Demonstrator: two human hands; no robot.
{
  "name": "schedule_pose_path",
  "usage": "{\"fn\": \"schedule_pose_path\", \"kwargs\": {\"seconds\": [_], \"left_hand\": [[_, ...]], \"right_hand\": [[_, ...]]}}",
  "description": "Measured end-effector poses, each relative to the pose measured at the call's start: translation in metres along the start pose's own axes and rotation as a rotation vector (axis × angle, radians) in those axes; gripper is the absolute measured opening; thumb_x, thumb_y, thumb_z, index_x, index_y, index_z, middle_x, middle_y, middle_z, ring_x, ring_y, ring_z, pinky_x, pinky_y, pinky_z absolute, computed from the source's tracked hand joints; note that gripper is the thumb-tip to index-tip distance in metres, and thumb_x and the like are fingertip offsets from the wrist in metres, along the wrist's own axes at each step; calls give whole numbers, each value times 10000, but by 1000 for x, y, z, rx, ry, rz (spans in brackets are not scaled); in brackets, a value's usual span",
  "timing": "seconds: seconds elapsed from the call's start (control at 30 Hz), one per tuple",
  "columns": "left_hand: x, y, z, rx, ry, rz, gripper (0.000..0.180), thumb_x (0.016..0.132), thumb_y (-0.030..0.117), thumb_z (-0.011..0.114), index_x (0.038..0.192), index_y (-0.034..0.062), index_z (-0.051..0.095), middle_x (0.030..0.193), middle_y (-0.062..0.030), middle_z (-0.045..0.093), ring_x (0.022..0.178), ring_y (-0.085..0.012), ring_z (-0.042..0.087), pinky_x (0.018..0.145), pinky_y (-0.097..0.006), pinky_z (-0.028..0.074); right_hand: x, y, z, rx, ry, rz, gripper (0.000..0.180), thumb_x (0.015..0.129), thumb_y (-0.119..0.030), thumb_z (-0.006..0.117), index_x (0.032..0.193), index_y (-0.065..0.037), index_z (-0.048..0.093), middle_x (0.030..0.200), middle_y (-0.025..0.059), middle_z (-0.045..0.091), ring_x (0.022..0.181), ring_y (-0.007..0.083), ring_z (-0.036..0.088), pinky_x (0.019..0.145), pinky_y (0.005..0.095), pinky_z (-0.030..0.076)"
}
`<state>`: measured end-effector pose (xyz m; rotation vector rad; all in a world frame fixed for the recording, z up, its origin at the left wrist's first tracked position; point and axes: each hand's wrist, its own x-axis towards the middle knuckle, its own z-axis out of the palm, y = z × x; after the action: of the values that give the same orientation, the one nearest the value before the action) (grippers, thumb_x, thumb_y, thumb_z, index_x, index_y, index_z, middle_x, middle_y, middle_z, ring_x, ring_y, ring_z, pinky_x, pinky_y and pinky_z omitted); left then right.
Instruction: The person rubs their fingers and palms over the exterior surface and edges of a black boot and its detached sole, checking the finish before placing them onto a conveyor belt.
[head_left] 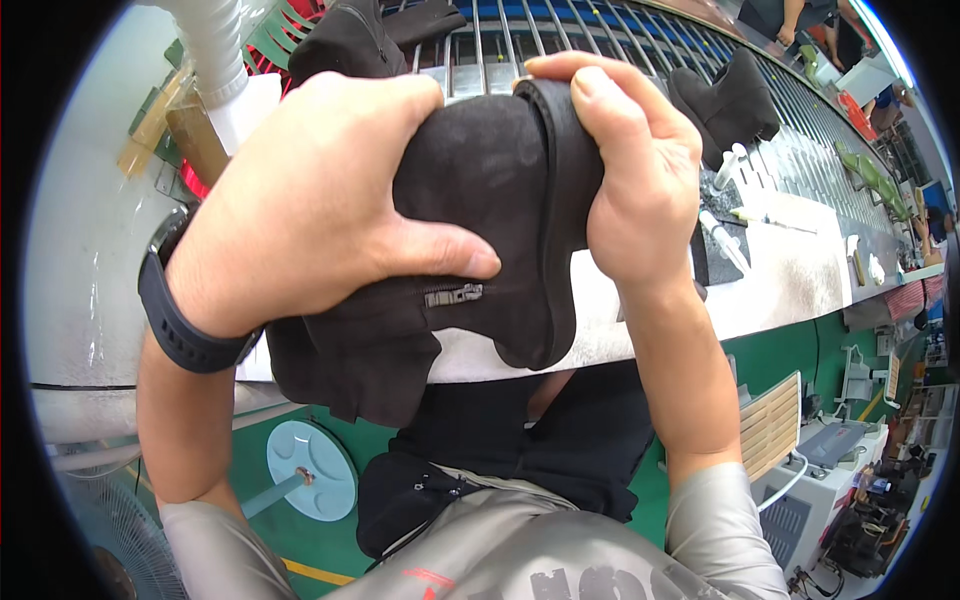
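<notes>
The black suede ankle boot with a metal side zip (475, 190) is clamped between 2 hands – left hand (300, 200) around the upper, right hand (642, 180) against the sole; in view it crosses the front edge of the white-sheeted bench (800, 275); bare sheet lies open to the right – near slim translucent plastic tubes (724, 242), contents too small to tell.

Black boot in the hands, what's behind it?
Behind the black boot, metal bars and a white sheet peek out. Whatever is straight behind is covered by the boot, left hand and right hand, so it can't be seen.
</notes>
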<state>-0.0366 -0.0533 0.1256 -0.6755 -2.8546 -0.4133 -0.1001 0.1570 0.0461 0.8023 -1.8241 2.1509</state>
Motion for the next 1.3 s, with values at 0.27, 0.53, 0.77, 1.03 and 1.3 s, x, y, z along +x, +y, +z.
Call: {"fn": "schedule_pose_path", "kwargs": {"seconds": [0.27, 0.53, 0.77, 1.03, 1.3], "left_hand": [[-10, 14, -2, 76, 51, 60, 769, 607, 440, 1025, 1059, -30, 617, 742, -203, 582, 700, -421, 594, 656, -453, 488], [-17, 34, -6, 120, 51, 61, 767, 577, 442, 1024, 1071, 6, 632, 741, -184, 626, 736, -416, 661, 651, -458, 498], [-22, 50, -8, 144, 15, 45, 743, 546, 394, 1025, 1066, 31, 638, 741, -151, 657, 724, -386, 688, 643, -458, 510], [-42, 86, -6, 129, 48, 45, 729, 568, 395, 1000, 1084, 23, 645, 791, -128, 666, 710, -368, 683, 619, -451, 492], [-107, 145, 22, 323, 237, 291, 379, 928, 203, 714, 1081, -141, 675, 888, -184, 721, 673, -252, 681, 537, -358, 406]], "right_hand": [[-6, -9, 0, 56, 19, -81, 188, 1022, -97, 640, 1065, 25, 776, 734, -80, 592, 675, 1, 473, 600, 220, 362], [-20, -20, -8, 18, 19, -132, 218, 1000, -80, 631, 1116, 49, 762, 849, 6, 693, 789, 53, 580, 713, 236, 465], [-34, -35, -16, -62, 2, -182, 239, 967, -66, 624, 1133, 52, 748, 1032, 115, 758, 943, 147, 678, 875, 288, 536], [-61, -58, -35, -191, -98, -251, 300, 966, -125, 647, 1204, 55, 676, 1167, 182, 708, 1060, 227, 678, 962, 342, 536], [-147, -119, -43, 130, -112, 6, 360, 941, -129, 640, 1230, 81, 601, 1352, 314, 624, 1318, 380, 598, 1159, 492, 446]]}}
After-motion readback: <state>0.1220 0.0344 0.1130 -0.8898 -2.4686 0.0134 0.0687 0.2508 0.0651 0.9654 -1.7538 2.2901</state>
